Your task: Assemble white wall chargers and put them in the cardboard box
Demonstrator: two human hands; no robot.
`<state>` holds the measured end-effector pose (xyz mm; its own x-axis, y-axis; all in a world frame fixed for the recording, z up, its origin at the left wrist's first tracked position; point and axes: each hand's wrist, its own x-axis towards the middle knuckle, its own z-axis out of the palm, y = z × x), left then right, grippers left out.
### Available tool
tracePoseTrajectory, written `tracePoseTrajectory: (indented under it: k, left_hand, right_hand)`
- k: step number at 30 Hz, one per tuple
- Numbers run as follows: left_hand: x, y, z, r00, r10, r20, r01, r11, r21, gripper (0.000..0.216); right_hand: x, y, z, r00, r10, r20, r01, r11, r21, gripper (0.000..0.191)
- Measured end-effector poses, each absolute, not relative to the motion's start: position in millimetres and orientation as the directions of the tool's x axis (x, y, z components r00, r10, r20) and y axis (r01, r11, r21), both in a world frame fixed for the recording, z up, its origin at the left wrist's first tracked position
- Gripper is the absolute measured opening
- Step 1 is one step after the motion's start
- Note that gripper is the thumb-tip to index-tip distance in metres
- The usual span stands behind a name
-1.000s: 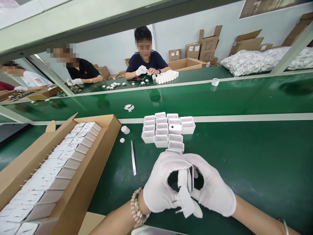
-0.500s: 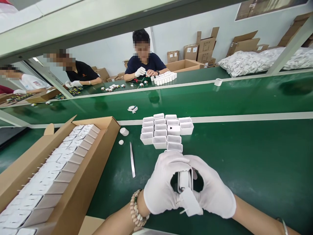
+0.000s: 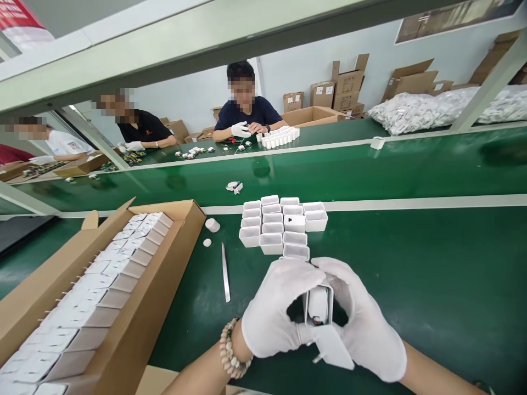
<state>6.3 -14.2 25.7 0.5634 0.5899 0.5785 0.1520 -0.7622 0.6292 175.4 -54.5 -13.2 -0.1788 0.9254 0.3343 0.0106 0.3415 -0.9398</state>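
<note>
A: Head view. Against the frame half a second earlier, the white plate with the metal pin sits farther right, and the white casing turns its open end more squarely to the camera.

B: Contents of the casing?

A: A white inner piece, with something dark at its lower end, too small to identify.

B: Left hand?

A: Gloved, curled round the casing's left side, grasping it.

B: Right hand?

A: Gloved, grasping the casing from the right; the plate lies beside its thumb.

B: Casing's position?

A: Between both hands, over the desk, on the near side of the grouped open casings.

B: Surroundings?

A: Tweezers lie left of the left hand. Farther left, a cardboard box holds rows of white units. Opposite sits a co-worker in a dark shirt.
</note>
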Motion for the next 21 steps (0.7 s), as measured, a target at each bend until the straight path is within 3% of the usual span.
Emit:
tracePoseTrajectory:
  k: [2, 4, 7, 11, 14, 18, 21]
  left_hand:
    - [5, -13, 29, 0.557, 0.584, 0.591, 0.153, -0.771, 0.618, 0.067]
    - [5, -11, 35, 0.576, 0.550, 0.604, 0.121, -0.789, 0.603, 0.065]
    - [9, -9, 42, 0.643, 0.473, 0.603, 0.056, -0.814, 0.579, 0.057]
    - [15, -9, 45, 0.701, 0.418, 0.579, -0.009, -0.805, 0.593, 0.053]
    - [15, -8, 45, 0.747, 0.365, 0.556, -0.056, -0.798, 0.600, 0.056]
    - [14, -10, 35, 0.723, 0.443, 0.530, 0.049, -0.798, 0.600, 0.060]
    - [16, -14, 21, 0.676, 0.474, 0.564, 0.141, -0.835, 0.532, 0.062]
  right_hand:
    - [181, -51, -7, -0.313, 0.916, 0.252, -0.098, 0.233, -0.968, 0.078]
    - [187, -46, 3, -0.459, 0.868, 0.192, -0.215, 0.101, -0.971, 0.068]
    - [192, -37, 14, -0.567, 0.814, 0.123, -0.250, -0.028, -0.968, 0.059]
    - [191, -35, 11, -0.594, 0.800, 0.084, -0.153, -0.009, -0.988, 0.068]
    - [188, -36, 7, -0.576, 0.813, 0.078, -0.163, -0.021, -0.986, 0.059]
    - [184, -39, 8, -0.513, 0.858, 0.032, -0.253, -0.115, -0.960, 0.061]
    - [180, -41, 8, -0.456, 0.890, -0.013, -0.285, -0.160, -0.945, 0.065]
